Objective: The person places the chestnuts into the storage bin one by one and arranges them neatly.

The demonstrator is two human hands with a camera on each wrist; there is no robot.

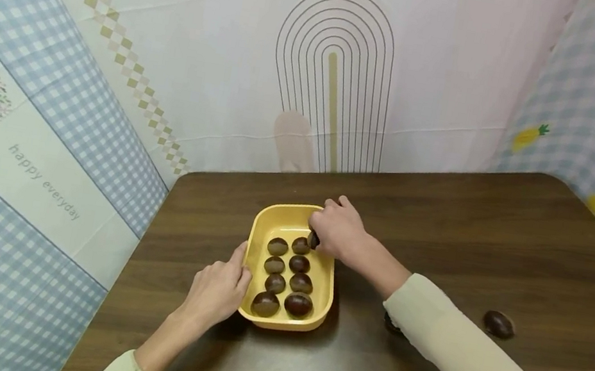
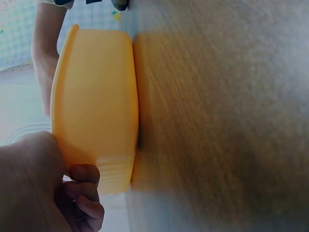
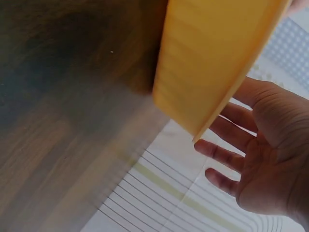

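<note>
A yellow tray with raised walls sits on the table. In it, several shiny dark brown chestnuts lie in two columns. My left hand holds the tray's left rim; in the left wrist view its curled fingers lie against the outer wall. Over the far right corner, my right hand holds another chestnut, mostly covered by the hand, close to the far end of the right column. The right wrist view shows fingers reaching past the rim, the tray wall hiding what they hold.
One loose chestnut lies on the dark wooden table to the right. A dark object shows partly from under the right sleeve. Printed cloth hangs behind the table and at both sides.
</note>
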